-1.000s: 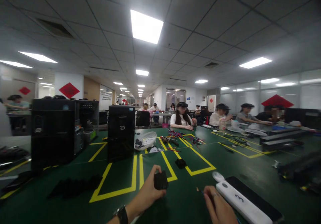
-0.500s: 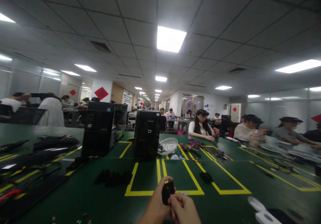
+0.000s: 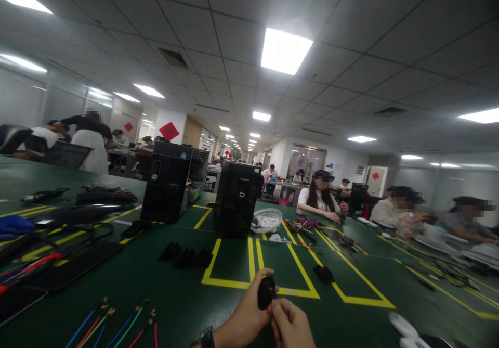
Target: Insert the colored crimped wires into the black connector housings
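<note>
Above the near edge of the green table, my left hand (image 3: 246, 312) has its fingers wrapped round a small flat black piece (image 3: 265, 294) whose kind I cannot make out. A dark wristwatch (image 3: 206, 336) is on that wrist. My right hand (image 3: 291, 323), wearing a ring, pinches at the lower end of the same piece with thumb and forefinger. On the table beyond lie a heap of small black pieces (image 3: 186, 256) to the left and another black piece (image 3: 323, 273) to the right.
Two black computer towers (image 3: 166, 181) (image 3: 238, 197) stand ahead beside a white basket (image 3: 267, 220). Coloured cables (image 3: 117, 323) lie at the near left, with black items behind. A white object (image 3: 405, 327) is at the near right. Yellow tape (image 3: 356, 302) marks the green tabletop (image 3: 163, 291). Several people sit around.
My view has tilted and swung slightly left and down, bringing the coloured cables at the near left into sight. Both hands stay on the black piece, which is turned a little.
</note>
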`<control>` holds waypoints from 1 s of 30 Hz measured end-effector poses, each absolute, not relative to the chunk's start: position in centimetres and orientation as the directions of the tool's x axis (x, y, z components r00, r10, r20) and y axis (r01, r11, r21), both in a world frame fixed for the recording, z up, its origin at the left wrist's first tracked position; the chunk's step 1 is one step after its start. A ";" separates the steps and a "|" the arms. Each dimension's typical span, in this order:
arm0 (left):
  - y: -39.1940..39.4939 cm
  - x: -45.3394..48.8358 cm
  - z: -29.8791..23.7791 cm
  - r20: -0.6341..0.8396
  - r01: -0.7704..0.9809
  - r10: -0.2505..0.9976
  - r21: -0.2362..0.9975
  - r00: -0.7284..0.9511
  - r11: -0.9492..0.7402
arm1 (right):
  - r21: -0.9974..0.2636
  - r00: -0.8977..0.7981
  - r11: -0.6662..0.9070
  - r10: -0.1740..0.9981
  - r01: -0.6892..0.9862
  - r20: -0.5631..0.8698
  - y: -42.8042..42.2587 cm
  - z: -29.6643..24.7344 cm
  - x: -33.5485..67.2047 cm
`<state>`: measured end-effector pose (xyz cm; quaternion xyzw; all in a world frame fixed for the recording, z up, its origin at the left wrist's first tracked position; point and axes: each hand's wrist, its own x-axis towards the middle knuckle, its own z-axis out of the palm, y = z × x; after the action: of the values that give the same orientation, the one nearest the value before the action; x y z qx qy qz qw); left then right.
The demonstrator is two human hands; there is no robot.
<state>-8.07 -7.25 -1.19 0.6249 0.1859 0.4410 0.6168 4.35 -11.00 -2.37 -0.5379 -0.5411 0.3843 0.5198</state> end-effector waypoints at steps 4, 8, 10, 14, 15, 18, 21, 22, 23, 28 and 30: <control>-7.2 -8.0 -1.7 0.366 -0.316 0.743 0.924 0.560 -0.216 | -0.964 0.116 0.107 0.984 0.243 0.138 -10.7 -2.8 4.6; -7.3 -8.1 -1.4 0.390 -0.325 0.703 0.916 0.594 -0.234 | -0.962 0.127 0.108 0.981 0.252 0.144 -10.7 -3.2 4.9; -7.5 -8.3 -1.1 0.388 -0.330 0.696 0.917 0.604 -0.224 | -0.964 0.124 0.103 0.983 0.246 0.137 -10.8 -3.2 4.9; -7.6 -8.5 -1.1 0.389 -0.319 0.684 0.918 0.617 -0.235 | -0.964 0.126 0.090 0.984 0.251 0.125 -10.9 -3.4 5.1; -7.6 -8.5 -1.2 0.392 -0.315 0.677 0.918 0.623 -0.242 | -0.961 0.128 0.090 0.984 0.260 0.126 -10.8 -3.4 5.2; -7.5 -8.8 -1.4 0.385 -0.291 0.656 0.922 0.649 -0.254 | -0.953 0.144 0.084 0.981 0.292 0.131 -10.7 -3.6 5.5; -7.4 -9.3 -1.3 0.359 -0.242 0.661 0.933 0.659 -0.266 | -0.947 0.134 0.049 0.986 0.318 0.096 -10.5 -3.7 5.7; -7.4 -9.4 -1.1 0.352 -0.222 0.677 0.935 0.647 -0.275 | -0.944 0.121 0.041 0.989 0.327 0.085 -10.5 -3.7 5.7; -7.4 -9.4 -1.0 0.351 -0.200 0.698 0.936 0.624 -0.291 | -0.941 0.109 0.040 0.991 0.335 0.081 -10.4 -3.7 5.7; -7.5 -8.9 -0.6 0.369 -0.102 0.762 0.922 0.533 -0.375 | -0.949 0.072 0.046 0.995 0.311 0.071 -9.9 -4.3 5.3; -7.5 -8.8 -0.6 0.378 -0.108 0.762 0.918 0.526 -0.381 | -0.962 0.079 0.042 0.995 0.269 0.065 -9.7 -4.7 4.9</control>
<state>-8.82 -7.53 -0.60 0.7115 0.2298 0.4291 0.5068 4.93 -9.66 -4.69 -0.5704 -0.5541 0.3921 0.4625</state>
